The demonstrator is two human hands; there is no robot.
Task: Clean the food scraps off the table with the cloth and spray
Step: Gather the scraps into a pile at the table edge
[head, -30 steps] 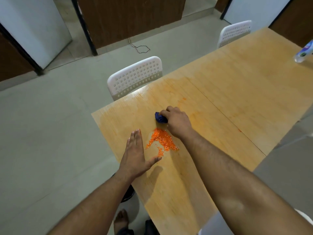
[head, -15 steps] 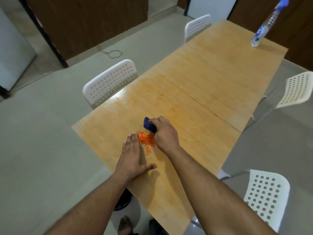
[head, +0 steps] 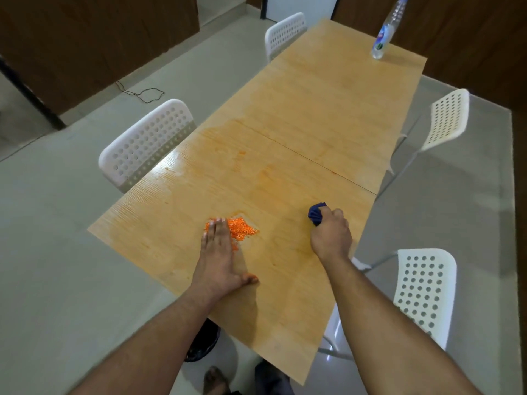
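A: Where are the scraps?

B: A small heap of orange food scraps (head: 242,228) lies on the wooden table (head: 313,115), toward its near end. The left hand (head: 218,258) is flat on the wood, fingers straight and pressed together, thumb splayed out to the side. The fingertips (head: 212,223) touch the heap's left edge and cover part of it, so its full outline there is hidden.

A: And the cloth?

B: A dark blue cloth (head: 316,214) is balled up in the right hand (head: 330,238), whose fingers are curled round it in a fist. Only a wad pokes out past the knuckles; the rest is hidden inside the grip. The fist is well to the right of the heap, near the table's right edge. Whether the cloth presses on the wood I cannot tell.

A: The spray?

B: A clear spray bottle (head: 385,35) with a blue label stands at the far right corner of the table, well apart from both hands. Its top is cut off by the frame, and the label is too small to read.

A: Anything else?

B: Faint orange smears streak the wood beyond the heap. Four white perforated chairs flank the table, one (head: 148,143) at the left. A dark round object (head: 204,344) is half hidden under the near table edge.
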